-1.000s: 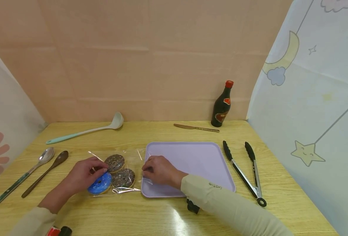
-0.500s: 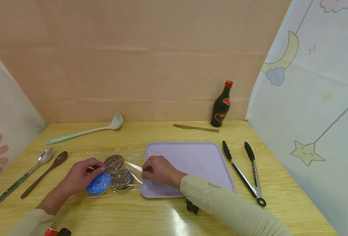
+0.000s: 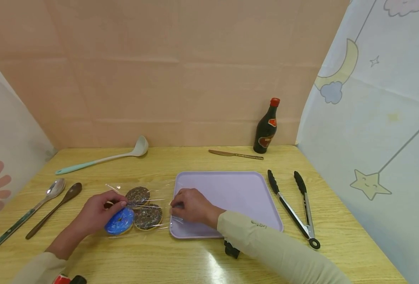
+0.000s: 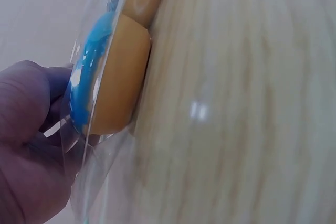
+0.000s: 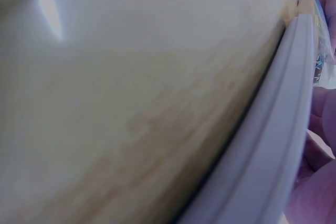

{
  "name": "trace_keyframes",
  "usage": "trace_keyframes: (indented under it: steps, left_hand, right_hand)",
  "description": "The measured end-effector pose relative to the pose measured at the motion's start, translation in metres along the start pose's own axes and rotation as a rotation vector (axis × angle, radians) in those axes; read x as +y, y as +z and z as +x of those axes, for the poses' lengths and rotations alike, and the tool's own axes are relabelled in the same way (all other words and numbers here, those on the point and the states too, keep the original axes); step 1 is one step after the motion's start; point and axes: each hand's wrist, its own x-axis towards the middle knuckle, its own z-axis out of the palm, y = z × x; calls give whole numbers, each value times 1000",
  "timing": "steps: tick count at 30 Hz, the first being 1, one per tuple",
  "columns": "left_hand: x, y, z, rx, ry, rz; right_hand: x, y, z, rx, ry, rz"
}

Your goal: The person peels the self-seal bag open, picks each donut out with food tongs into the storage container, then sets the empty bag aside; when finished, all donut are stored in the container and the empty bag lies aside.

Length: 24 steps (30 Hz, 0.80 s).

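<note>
1. Since a second ago, my hands have pulled the clear plastic bag (image 3: 138,205) taut, creasing it across the doughnuts.
2. My left hand (image 3: 97,213) pinches the bag's left end, beside the blue doughnut (image 3: 119,221).
3. My right hand (image 3: 191,205) grips the bag's right end over the lilac tray (image 3: 237,189), near its left edge.
4. Two chocolate doughnuts (image 3: 147,216) lie inside, on the wooden table (image 3: 195,260).
</note>
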Motion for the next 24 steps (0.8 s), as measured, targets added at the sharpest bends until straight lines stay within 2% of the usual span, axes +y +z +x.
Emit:
trace_keyframes:
  steps: [10, 24]
  left_hand:
    - [-9, -2, -3, 8, -55, -117]
    - [-14, -4, -6, 30, -58, -192]
  right_hand:
    - [-2, 1, -2, -4, -12, 4]
    - [-1, 1, -4, -8, -24, -16]
